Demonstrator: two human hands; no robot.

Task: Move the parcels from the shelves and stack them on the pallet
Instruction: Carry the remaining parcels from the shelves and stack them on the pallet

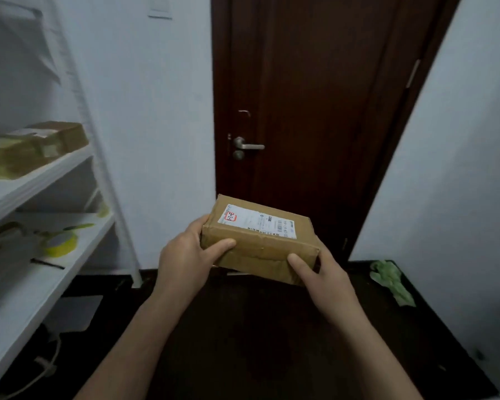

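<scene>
Brown cardboard parcel with a white label (260, 241) sits held between my left hand (185, 255) and right hand (324, 272), off the white shelves (41, 180); the carrying step, I judge, next finding the unseen pallet.

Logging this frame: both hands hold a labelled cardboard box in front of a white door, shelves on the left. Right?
Not quite. The head view shows the door is dark brown, not white. The rest holds: the left hand and the right hand hold the labelled cardboard box in front of it, with shelves on the left.
</scene>
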